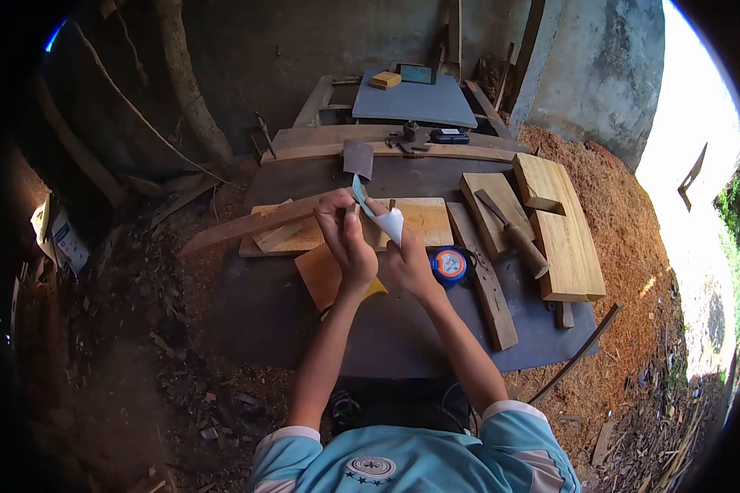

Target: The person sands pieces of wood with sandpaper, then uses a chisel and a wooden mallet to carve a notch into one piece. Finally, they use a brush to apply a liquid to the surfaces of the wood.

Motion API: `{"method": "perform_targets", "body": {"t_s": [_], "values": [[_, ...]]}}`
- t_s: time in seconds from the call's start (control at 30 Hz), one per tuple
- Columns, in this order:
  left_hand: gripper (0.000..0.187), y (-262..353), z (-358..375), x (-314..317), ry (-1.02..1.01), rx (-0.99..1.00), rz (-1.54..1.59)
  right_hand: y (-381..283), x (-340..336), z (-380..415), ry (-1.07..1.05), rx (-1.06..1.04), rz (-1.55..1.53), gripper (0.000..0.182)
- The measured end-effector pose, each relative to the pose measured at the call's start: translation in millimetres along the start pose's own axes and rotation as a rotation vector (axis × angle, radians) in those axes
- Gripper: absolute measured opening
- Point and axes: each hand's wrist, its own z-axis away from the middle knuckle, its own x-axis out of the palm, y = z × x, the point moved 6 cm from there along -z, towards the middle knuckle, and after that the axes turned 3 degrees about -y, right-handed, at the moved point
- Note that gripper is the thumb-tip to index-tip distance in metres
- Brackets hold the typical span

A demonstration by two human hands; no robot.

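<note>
A curled piece of sandpaper, blue-green on one face and white on the other, is pinched between the thumb and fingers of my right hand. Beside it, the fingers of my left hand are curled closed near the sheet's blue-green end. A small brown edge shows between that thumb and the fingers, but what it belongs to is hidden. A long wooden piece slants from the left up to behind my left hand. Beneath both hands lie a pale board and an orange-brown block, partly covered by my left wrist.
A blue tape measure sits right of my right hand. Further right are a narrow board, a chisel and a notched block. Brown sandpaper lies ahead on the dark table. Sawdust heaps at the right.
</note>
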Motion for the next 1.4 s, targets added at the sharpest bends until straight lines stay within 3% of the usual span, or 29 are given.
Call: {"method": "perform_targets", "body": {"t_s": [0.07,0.17,0.23,0.3,0.4,0.43,0.47,0.53,0.63,0.7,0.77,0.8,0.87,1.0,1.07,1.2,1.23,1.33,1.37,1.4], "values": [[0.021,-6,1,0,-0.055,-0.064,0.082,36,-6,5,-0.129,0.521,0.092,0.063],[0.022,2,6,12,-0.199,0.007,-0.037,-18,-15,-3,-0.047,0.046,0.083,0.059],[0.023,10,14,23,-0.154,0.091,-0.036,-14,-16,2,0.006,0.015,0.042,0.060],[0.023,8,15,22,-0.147,0.103,0.002,11,-10,3,-0.004,0.059,0.000,0.063],[0.023,6,12,21,-0.163,0.076,0.021,22,-16,11,-0.153,0.431,-0.036,0.064],[0.023,9,12,21,-0.162,0.141,-0.021,-9,-15,8,-0.037,0.069,-0.077,0.065],[0.023,4,11,20,-0.121,0.131,-0.007,-30,-14,8,0.021,-0.129,-0.040,0.064],[0.024,2,16,11,-0.059,0.081,-0.002,-8,-5,8,0.066,-0.136,-0.058,0.064],[0.023,-7,3,-6,0.046,-0.118,0.060,38,-6,8,-0.094,0.390,-0.139,0.067],[0.023,-14,0,-10,0.036,-0.128,0.148,15,-9,5,-0.055,0.139,-0.084,0.069],[0.023,-8,1,-5,-0.019,-0.104,0.040,-27,-5,2,0.025,-0.140,-0.014,0.071],[0.022,-5,5,-2,-0.037,-0.099,-0.018,-26,-1,2,0.061,-0.157,-0.025,0.072],[0.019,-10,-1,-5,0.029,-0.104,0.108,2,3,3,0.096,-0.134,0.031,0.071],[0.015,-13,1,-16,0.042,-0.258,0.099,35,-19,16,-0.027,0.418,0.115,0.058],[0.015,-16,-9,-10,0.036,-0.292,0.108,47,-19,20,0.073,0.227,0.172,0.050],[0.020,-35,-12,-36,0.279,-0.551,0.381,37,-14,22,0.001,0.139,0.213,0.042],[0.019,-36,-13,-42,0.445,-0.473,0.415,34,-14,20,-0.012,0.110,0.218,0.041],[0.025,-3,-27,-29,-0.166,-0.032,0.589,30,1,17,-0.176,0.027,0.277,0.047],[0.034,-9,-20,-28,0.012,-0.029,0.534,34,8,18,-0.201,0.064,0.209,0.051],[0.034,-5,-20,-25,0.048,-0.041,0.473,38,15,21,-0.222,0.105,0.134,0.055]]}}
